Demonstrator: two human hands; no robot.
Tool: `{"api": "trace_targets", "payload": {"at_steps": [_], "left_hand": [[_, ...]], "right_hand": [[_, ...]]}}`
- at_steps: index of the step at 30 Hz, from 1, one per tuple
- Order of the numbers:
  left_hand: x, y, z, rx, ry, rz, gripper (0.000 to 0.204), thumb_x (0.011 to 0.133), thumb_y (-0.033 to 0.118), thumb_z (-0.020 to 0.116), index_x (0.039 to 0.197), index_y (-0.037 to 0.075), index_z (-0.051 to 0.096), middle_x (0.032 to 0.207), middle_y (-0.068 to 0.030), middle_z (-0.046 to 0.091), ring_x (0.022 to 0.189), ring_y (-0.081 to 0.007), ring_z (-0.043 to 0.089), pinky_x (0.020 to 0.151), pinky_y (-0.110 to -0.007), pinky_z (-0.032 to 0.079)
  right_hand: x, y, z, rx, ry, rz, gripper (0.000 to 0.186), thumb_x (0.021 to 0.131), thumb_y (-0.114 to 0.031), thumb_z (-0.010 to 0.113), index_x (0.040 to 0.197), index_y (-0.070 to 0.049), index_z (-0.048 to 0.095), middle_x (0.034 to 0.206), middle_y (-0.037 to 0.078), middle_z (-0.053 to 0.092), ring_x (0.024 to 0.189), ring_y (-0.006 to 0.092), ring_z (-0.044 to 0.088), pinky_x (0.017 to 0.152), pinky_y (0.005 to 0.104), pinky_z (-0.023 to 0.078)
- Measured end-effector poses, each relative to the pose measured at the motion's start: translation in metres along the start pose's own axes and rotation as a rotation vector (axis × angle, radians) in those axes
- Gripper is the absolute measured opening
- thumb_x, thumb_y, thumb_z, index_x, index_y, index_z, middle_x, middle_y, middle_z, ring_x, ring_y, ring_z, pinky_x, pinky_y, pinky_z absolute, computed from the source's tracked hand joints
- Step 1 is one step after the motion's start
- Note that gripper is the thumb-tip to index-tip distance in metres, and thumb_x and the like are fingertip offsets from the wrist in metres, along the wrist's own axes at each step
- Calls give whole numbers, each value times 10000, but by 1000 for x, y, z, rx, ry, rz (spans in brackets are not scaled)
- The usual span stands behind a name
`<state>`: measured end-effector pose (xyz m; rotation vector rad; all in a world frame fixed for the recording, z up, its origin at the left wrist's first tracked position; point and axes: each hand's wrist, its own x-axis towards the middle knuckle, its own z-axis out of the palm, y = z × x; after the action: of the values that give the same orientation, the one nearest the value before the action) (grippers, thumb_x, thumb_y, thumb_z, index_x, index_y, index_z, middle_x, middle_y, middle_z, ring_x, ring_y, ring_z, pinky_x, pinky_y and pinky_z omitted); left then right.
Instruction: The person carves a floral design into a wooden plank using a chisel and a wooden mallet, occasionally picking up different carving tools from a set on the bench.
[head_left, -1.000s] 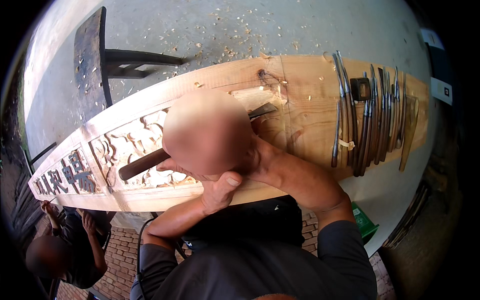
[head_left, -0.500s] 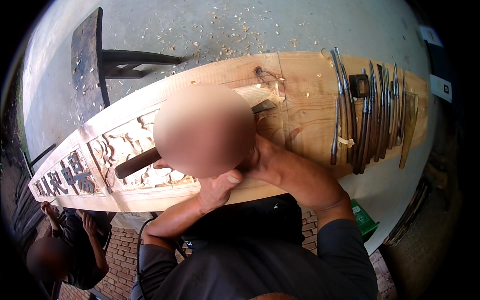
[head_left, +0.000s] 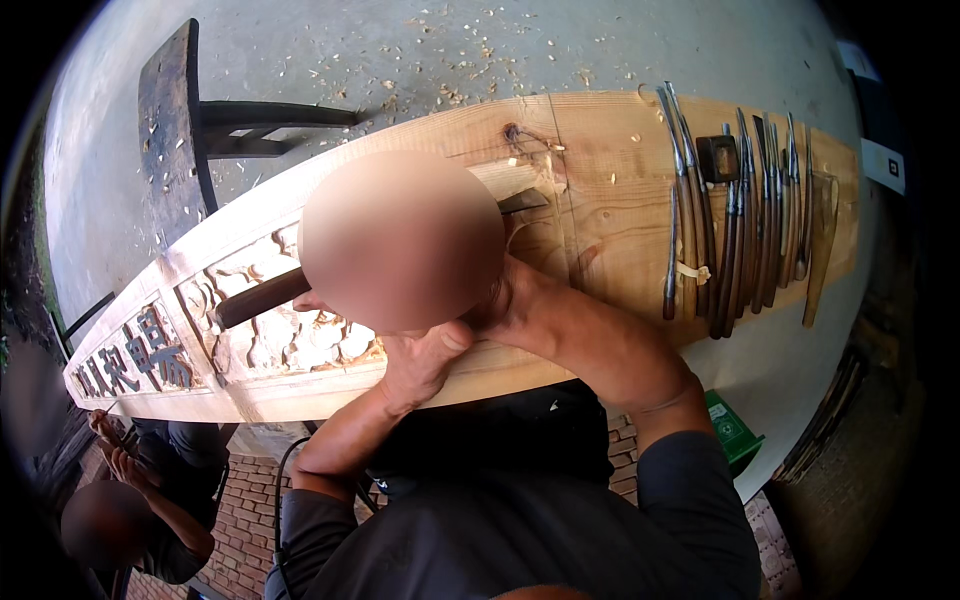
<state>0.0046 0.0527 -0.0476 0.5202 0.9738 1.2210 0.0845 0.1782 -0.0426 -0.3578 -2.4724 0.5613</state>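
My hands meet over the carved wooden board [head_left: 600, 215], and a blurred oval hides most of the fingers. A dark wooden-handled tool [head_left: 256, 300] sticks out left of the blur, a fingertip against its underside. That finger seems to belong to my right hand [head_left: 505, 295], which reaches in from the right and appears closed on the handle. Below the blur, my left hand [head_left: 425, 365] lies beside the right wrist with its thumb showing; its other fingers are hidden. A dark flat blade [head_left: 525, 202] shows at the blur's upper right; whether it joins the handle is hidden.
Carving tools [head_left: 735, 225] lie in a row on the board's right, around a small dark block [head_left: 717, 158]. A dark bench [head_left: 175, 125] stands beyond, near scattered shavings. At lower left, a person [head_left: 170, 480] works by the board's left end. A green bin [head_left: 732, 432] stands right.
The tool's handle end has moved slightly up and left over the carving, and my hands have shifted with it. The person at lower left has moved their hands. The whole view has shifted a little.
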Motion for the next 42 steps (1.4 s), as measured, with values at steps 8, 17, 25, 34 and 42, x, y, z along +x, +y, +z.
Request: {"api": "trace_targets", "payload": {"at_steps": [8,17,25,34,42], "left_hand": [[3,11,6,76,99,25,955,914,547,853,1568,-8,432,1529,-172,523,1425,-305,514,1199,-471,425],[4,7,0,156,56,65,1073,909,621,813,1647,46,289,1641,-175,399,1520,-346,411,1262,-519,351],[15,15,1,18,-23,-10,1148,902,619,804,1702,59,202,1705,-240,341,1585,-407,363,1293,-556,332],[24,25,7,-102,-24,-38,1116,929,619,784,1699,53,209,1705,-228,336,1576,-396,374,1286,-562,336],[12,21,19,-38,7,87,1011,922,534,837,1609,-19,342,1475,-137,533,1405,-246,503,1183,-424,392]], "right_hand": [[7,11,-8,105,118,-60,266,1032,-369,671,1210,-173,701,1125,14,678,1057,201,650,937,406,567],[15,9,-2,123,311,12,277,970,-333,773,1102,-90,768,986,20,682,888,199,671,789,379,577],[20,21,-6,51,352,50,232,988,-302,764,1018,-74,732,892,-4,653,797,152,633,715,341,567],[28,15,-13,625,421,229,122,955,-160,820,953,-81,727,880,-1,676,781,145,639,670,339,560],[24,16,-44,-209,441,-1,263,898,-203,819,1097,-47,748,703,6,533,555,139,550,505,295,440]]}}
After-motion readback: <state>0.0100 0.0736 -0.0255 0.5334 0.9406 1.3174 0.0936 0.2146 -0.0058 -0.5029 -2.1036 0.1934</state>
